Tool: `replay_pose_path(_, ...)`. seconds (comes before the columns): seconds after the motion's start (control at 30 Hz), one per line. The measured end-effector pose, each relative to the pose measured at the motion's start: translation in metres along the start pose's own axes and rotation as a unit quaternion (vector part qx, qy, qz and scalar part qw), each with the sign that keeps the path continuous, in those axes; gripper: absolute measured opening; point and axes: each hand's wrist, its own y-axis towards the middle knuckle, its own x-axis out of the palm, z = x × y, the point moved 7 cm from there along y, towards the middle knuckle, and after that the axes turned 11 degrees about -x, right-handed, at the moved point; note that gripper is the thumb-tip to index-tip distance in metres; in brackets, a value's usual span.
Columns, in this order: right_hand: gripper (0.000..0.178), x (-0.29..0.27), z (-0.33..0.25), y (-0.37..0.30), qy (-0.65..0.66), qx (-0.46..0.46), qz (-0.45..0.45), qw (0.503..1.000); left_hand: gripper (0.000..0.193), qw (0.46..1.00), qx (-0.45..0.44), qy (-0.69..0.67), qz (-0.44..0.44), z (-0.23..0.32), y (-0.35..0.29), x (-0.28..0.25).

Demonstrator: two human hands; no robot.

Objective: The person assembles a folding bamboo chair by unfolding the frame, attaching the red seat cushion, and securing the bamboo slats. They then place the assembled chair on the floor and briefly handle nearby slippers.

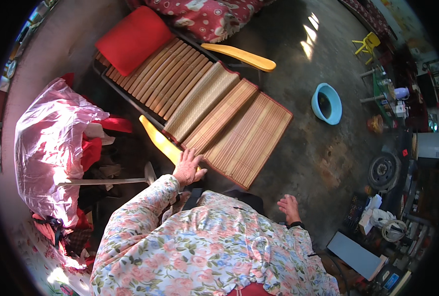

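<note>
A slatted lounge chair lies ahead, its back made of bamboo slats [172,71] and its lower half covered by a woven bamboo mat [251,143] with a dark red edge. My left hand [187,167] rests with fingers spread on the front end of the chair's near yellow armrest [155,138], close to the mat's edge. To the right of the mat, my right hand [289,207] hangs in the air, holding nothing, its fingers loosely bent. A red cushion [133,39] sits at the chair's head, and the other yellow armrest [241,55] is on the far side.
A light blue basin [326,103] stands on the dark floor to the right. Pink sheeting [51,148] and red cloth are heaped at left, near a long pale bar [101,181]. Further right are a small yellow chair [367,45], a wheel [383,170] and a grey panel [355,255].
</note>
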Motion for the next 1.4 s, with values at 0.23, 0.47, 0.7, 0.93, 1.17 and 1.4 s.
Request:
replay_pose_path(0.23, 0.035, -0.04, 0.013, 0.051, -0.027, 0.008, -0.038, 0.999, 0.064, 0.98, -0.176, 0.019, 0.092, 0.023, -0.028, 0.013)
replay_pose_path(0.47, 0.033, -0.116, -0.005, 0.157, -0.094, 0.014, -0.074, 0.993, 0.072, 0.952, -0.283, 0.037, 0.111, 0.027, -0.026, 0.021)
replay_pose_path(0.7, 0.039, -0.139, -0.043, 0.224, -0.164, 0.012, -0.095, 0.982, 0.066, 0.943, -0.322, 0.03, 0.076, 0.016, -0.022, 0.03)
replay_pose_path(0.93, 0.071, 0.003, -0.023, 0.261, -0.158, -0.03, -0.235, 0.959, 0.053, 0.943, -0.311, 0.029, 0.11, 0.004, -0.009, 0.036)
replay_pose_path(1.17, 0.088, 0.105, 0.02, 0.291, -0.075, 0.025, -0.144, 0.986, 0.045, 0.934, -0.333, 0.006, 0.126, 0.002, -0.008, 0.039)
replay_pose_path(1.4, 0.048, 0.116, 0.033, 0.302, -0.127, -0.11, -0.088, 0.982, 0.043, 0.932, -0.34, 0.024, 0.121, 0.003, -0.007, 0.039)
